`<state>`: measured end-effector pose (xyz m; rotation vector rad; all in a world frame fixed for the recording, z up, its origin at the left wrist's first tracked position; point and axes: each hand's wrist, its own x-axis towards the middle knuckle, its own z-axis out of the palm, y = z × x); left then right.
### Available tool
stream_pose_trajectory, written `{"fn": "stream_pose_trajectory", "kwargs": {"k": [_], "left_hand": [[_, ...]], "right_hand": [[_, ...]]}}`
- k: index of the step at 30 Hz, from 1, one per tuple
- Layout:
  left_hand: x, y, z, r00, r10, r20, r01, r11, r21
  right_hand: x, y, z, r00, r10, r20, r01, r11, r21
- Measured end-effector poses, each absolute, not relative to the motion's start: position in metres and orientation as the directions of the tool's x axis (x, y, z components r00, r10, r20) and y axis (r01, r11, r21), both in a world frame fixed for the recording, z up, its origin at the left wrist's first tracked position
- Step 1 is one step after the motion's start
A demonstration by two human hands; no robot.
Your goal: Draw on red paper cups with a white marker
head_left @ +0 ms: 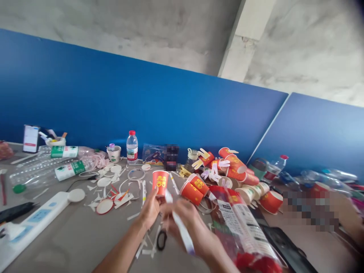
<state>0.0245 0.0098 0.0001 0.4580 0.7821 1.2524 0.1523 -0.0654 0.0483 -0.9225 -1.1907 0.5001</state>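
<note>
My left hand (pixel 150 208) is wrapped round the lower part of a red paper cup (pixel 160 181) with gold characters, held upright. My right hand (pixel 189 223), smeared by motion, is closed on a white pen-like stick (pixel 182 229) with a purple end. Its upper tip reaches the cup's lower right side; contact cannot be made out. Below my hands lie scissors with a black handle loop (pixel 162 240), their blades hidden, among white paper strips (pixel 148 251). Just right of the held cup, more red paper cups (pixel 193 189) lie tipped over.
Cut cup pieces (pixel 104 206) litter the left middle. A white power strip (pixel 42 220) and plastic bottles (pixel 42 176) lie left. A bottle with a red cap (pixel 132 148) stands behind. Piled cups (pixel 236 167) and a plastic packet (pixel 241 223) occupy the right, before a blue partition (pixel 142 98).
</note>
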Motion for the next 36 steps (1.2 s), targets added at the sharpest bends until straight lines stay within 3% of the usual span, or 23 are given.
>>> {"fn": "stream_pose_trajectory", "kwargs": {"k": [1, 2, 6, 11, 36], "left_hand": [[0.024, 0.010, 0.000, 0.111, 0.958, -0.263, -0.669, 0.268, 0.693], [0.024, 0.011, 0.001, 0.109, 0.959, -0.260, -0.673, 0.264, 0.691], [0.021, 0.014, 0.003, 0.107, 0.955, -0.275, -0.668, 0.274, 0.692], [0.020, 0.016, -0.003, 0.136, 0.961, -0.242, -0.629, 0.272, 0.728], [0.024, 0.014, -0.018, 0.156, 0.981, -0.111, -0.615, 0.185, 0.767]], "right_hand": [[0.157, -0.055, 0.053, 0.183, 0.835, 0.519, 0.069, 0.516, -0.854], [0.160, -0.046, 0.056, 0.194, 0.866, 0.460, 0.021, 0.465, -0.885], [0.162, -0.018, 0.044, 0.416, 0.838, 0.354, -0.035, 0.403, -0.914], [0.149, -0.020, 0.022, 0.362, 0.863, 0.353, -0.046, 0.394, -0.918], [0.147, -0.026, 0.044, 0.222, 0.916, 0.334, -0.148, 0.370, -0.917]]}}
